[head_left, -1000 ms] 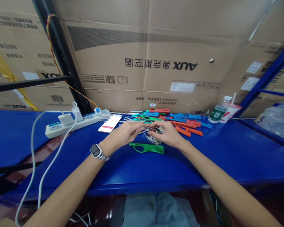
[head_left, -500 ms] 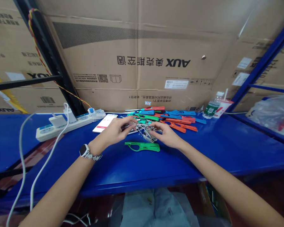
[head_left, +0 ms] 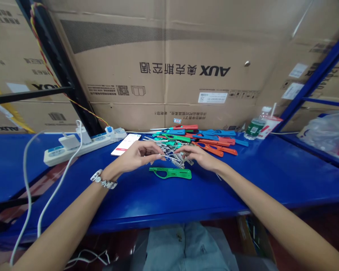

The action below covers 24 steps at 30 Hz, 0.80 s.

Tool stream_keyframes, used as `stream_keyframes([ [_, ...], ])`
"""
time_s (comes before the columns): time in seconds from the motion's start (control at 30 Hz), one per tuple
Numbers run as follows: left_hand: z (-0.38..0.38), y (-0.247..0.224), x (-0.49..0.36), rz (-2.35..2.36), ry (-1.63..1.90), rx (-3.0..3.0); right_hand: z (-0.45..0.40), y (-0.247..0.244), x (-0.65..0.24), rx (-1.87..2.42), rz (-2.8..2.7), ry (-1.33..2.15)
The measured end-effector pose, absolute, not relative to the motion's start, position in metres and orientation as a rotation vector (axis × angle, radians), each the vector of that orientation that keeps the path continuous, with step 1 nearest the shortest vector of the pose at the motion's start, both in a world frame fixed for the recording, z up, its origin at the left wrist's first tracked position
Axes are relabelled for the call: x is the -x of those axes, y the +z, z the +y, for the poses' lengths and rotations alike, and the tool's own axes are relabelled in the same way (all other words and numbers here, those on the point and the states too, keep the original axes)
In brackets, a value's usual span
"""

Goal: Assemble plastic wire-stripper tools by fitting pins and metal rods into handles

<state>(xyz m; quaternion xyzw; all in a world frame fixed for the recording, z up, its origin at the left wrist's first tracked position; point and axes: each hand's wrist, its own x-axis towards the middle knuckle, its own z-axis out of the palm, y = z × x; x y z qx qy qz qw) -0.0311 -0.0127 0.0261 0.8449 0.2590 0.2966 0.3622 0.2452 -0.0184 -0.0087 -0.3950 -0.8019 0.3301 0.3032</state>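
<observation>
My left hand (head_left: 137, 155) is closed, its thumb and fingertips pinching a thin white wire (head_left: 167, 156) above the blue table. My right hand (head_left: 203, 157) reaches in from the other side, fingers bent together over a tangle of wired clear lighter parts (head_left: 178, 162); what they grip is hidden. A thin wire end pokes out under the right wrist. In front of both hands lies a green lighter casing (head_left: 171, 173), flat on the table. Behind them is a heap of red, orange, blue and green lighter casings (head_left: 211, 140), some with metal rods.
A phone (head_left: 126, 144) lies left of the heap, beside a white power strip (head_left: 94, 144) with plugged-in chargers. A water bottle (head_left: 254, 128) and a paper cup (head_left: 269, 127) stand at the back right. Large cartons (head_left: 115, 56) wall the back of the blue table (head_left: 260, 177).
My left hand has turned so its fingertips point right, with the white wire now showing between the hands. My right hand has shifted slightly. The green casing stays in place.
</observation>
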Motion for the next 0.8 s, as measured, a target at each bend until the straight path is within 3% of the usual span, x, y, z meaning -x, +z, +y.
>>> stream_keyframes([
  [0.1,-0.006,0.021,0.034,0.683,0.719,-2.187,-0.018,-0.008,-0.242,1.057,-2.120,0.835],
  [0.53,0.006,0.005,0.042,0.677,0.496,-2.291,-0.043,-0.024,-0.224,1.194,-2.274,0.016],
  [0.8,0.006,0.004,0.042,0.650,0.550,-2.258,-0.060,-0.018,-0.220,1.149,-2.352,0.046],
])
